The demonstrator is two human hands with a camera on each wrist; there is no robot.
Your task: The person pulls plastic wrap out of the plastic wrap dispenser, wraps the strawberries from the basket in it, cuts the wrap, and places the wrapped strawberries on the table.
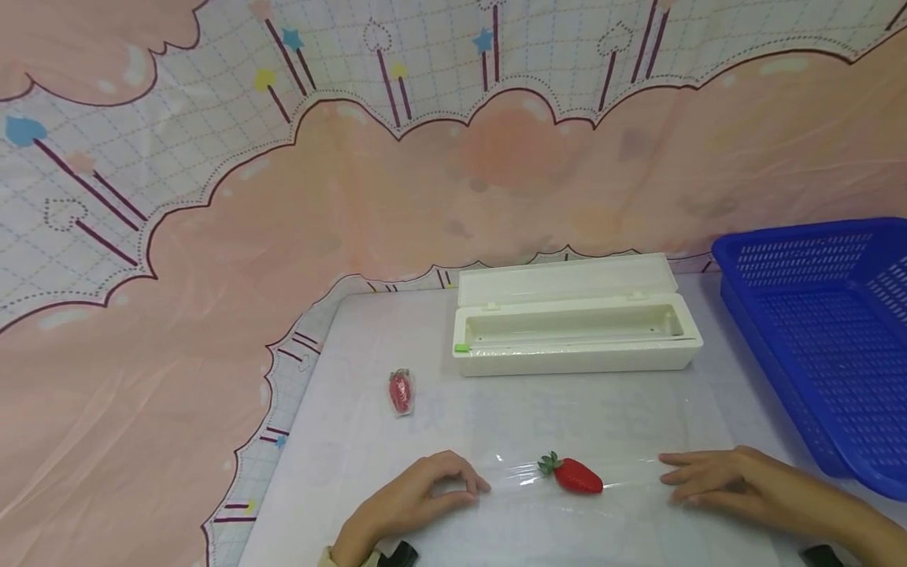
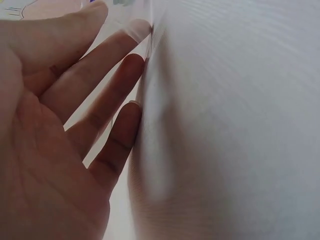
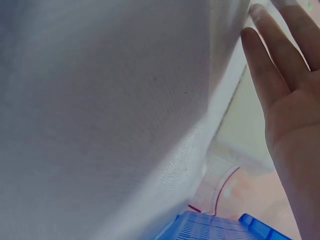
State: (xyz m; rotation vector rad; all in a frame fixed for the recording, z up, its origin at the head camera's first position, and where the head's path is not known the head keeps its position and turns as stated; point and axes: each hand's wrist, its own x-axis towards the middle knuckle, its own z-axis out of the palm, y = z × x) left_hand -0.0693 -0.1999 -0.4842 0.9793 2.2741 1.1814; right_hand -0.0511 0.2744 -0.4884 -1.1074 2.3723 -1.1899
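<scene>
A red strawberry [image 1: 578,476] with green leaves lies on its side between the two hands in the head view. Clear plastic film [image 1: 520,475] spreads around it, with shiny creases toward both hands; whether it passes over or under the berry I cannot tell. To the left of the berry, my left hand [image 1: 432,496] touches the surface with its fingertips at the film, thumb apart from the forefinger in the left wrist view. On the other side, my right hand [image 1: 737,479] has its fingers stretched out, tips touching the film's right part.
A film-wrapped strawberry [image 1: 401,392] lies farther left on the white tabletop [image 1: 340,441]. Behind the hands stands a white dispenser box [image 1: 577,358], lid raised, with a green slider at its left end. A blue plastic basket [image 1: 772,378] occupies the right side.
</scene>
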